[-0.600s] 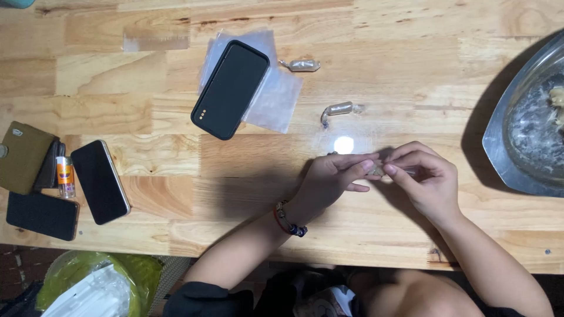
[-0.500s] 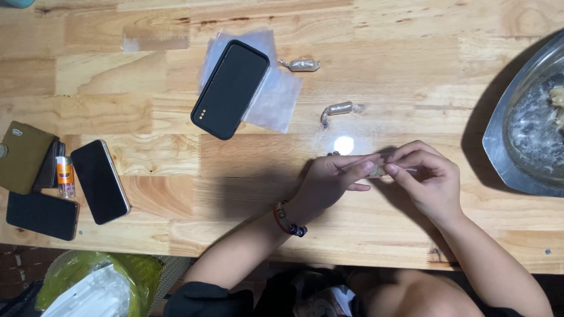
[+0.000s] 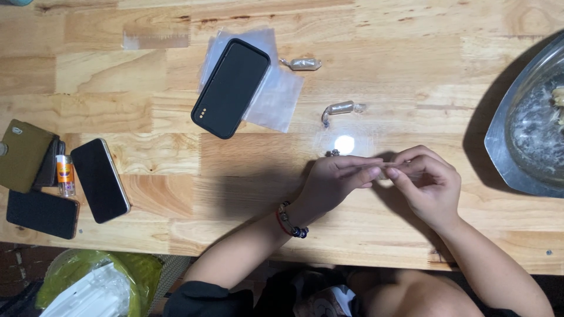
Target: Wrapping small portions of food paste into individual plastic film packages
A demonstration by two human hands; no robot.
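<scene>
head view: a small pale roll, thin and partly hidden, is pinched between the fingertips of the left hand and the right hand, both closed on it just above the grained, light wooden table. two twisted clear wrapped pieces are seen near a black phone laid on clear plastic sheets, while a dull metal tray holding pale lumps is cut off at the right edge.

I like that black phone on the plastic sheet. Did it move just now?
No. The black phone lies at the same slant on the clear plastic sheet, its lower end just as near the wooden table's board seam.
</scene>
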